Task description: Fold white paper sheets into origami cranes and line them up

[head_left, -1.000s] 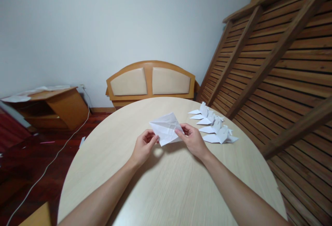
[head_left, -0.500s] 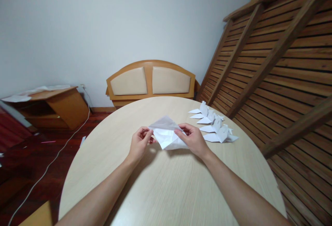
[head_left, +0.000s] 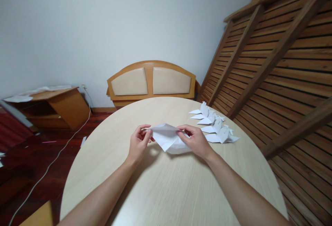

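One folded white paper sheet (head_left: 166, 138), creased, held over one round table (head_left: 160, 195) between two hands. Left hand (head_left: 140, 141), fingers curled, pinches left corner between thumb and fingertips; right hand (head_left: 194, 139), partly closed, grips right side, thumb on top. Near right hand, folded white paper birds (head_left: 223, 134) in overlapping row, five pointed tips facing left, exact count unclear. Beyond table, one arched headboard (head_left: 150, 80), two padded panels (head_left: 129, 81). At right, one slatted wooden frame (head_left: 285, 68).

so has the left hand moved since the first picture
Yes, slightly: against the headboard beyond the table, the left hand has shifted a little to the person's left, at the edge of the folded paper.
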Demonstrator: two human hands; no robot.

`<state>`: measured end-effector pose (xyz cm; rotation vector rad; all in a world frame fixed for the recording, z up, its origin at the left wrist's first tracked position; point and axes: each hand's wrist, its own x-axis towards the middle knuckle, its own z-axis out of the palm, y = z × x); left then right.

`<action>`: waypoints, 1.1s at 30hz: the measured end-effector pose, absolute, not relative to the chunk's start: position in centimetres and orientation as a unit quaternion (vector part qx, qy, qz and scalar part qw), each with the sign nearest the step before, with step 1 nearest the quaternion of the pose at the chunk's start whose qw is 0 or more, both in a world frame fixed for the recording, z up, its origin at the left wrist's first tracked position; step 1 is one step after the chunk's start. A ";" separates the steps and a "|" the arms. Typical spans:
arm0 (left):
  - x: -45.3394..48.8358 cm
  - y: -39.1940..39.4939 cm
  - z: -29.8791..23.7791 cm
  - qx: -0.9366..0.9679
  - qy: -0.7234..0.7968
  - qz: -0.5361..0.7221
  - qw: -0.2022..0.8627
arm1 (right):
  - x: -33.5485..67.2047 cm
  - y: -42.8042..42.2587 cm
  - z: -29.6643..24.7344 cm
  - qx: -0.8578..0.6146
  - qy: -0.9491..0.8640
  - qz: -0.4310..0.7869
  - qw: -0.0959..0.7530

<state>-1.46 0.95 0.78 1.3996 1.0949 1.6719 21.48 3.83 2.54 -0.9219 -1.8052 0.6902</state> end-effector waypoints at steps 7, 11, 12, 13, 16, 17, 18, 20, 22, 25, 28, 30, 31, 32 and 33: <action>-1.5 1.4 0.4 0.549 0.445 0.602 0.372 | 22.1 5.1 1.5 -0.380 -0.720 0.351 0.464; -1.6 1.6 0.1 0.541 0.445 0.594 0.397 | 22.5 5.4 1.3 -0.370 -0.697 0.404 0.463; -1.7 1.7 0.0 0.539 0.445 0.594 0.399 | 22.6 5.4 1.3 -0.370 -0.695 0.409 0.461; -1.7 1.7 0.0 0.537 0.445 0.594 0.400 | 22.6 5.3 1.2 -0.370 -0.694 0.413 0.460; -1.9 1.8 -0.1 0.536 0.447 0.593 0.402 | 22.6 5.2 1.0 -0.371 -0.697 0.414 0.454; -1.9 1.8 -0.2 0.538 0.447 0.592 0.401 | 22.6 5.2 1.0 -0.373 -0.700 0.410 0.450; -1.9 1.8 -0.2 0.542 0.447 0.590 0.399 | 22.5 5.1 1.0 -0.377 -0.704 0.404 0.446; -1.9 1.8 -0.4 0.548 0.448 0.586 0.394 | 22.4 5.0 1.0 -0.383 -0.713 0.389 0.440; -1.9 1.8 -0.5 0.550 0.455 0.585 0.384 | 22.2 4.9 1.2 -0.383 -0.722 0.376 0.436; -1.8 1.6 -0.3 0.561 0.467 0.584 0.354 | 22.0 4.5 1.6 -0.380 -0.732 0.357 0.439; -1.6 1.1 0.3 0.619 0.466 0.575 0.263 | 21.6 4.0 2.1 -0.367 -0.753 0.300 0.457; -1.4 0.7 0.8 0.667 0.465 0.559 0.163 | 21.4 3.5 2.5 -0.344 -0.784 0.236 0.460; -1.4 0.5 1.0 0.687 0.465 0.547 0.115 | 21.3 3.2 2.7 -0.330 -0.802 0.197 0.458; -1.3 0.3 1.2 0.705 0.462 0.533 0.072 | 21.3 3.0 2.9 -0.315 -0.819 0.157 0.454; -1.3 0.1 1.3 0.721 0.459 0.518 0.036 | 21.2 2.8 3.0 -0.301 -0.834 0.116 0.448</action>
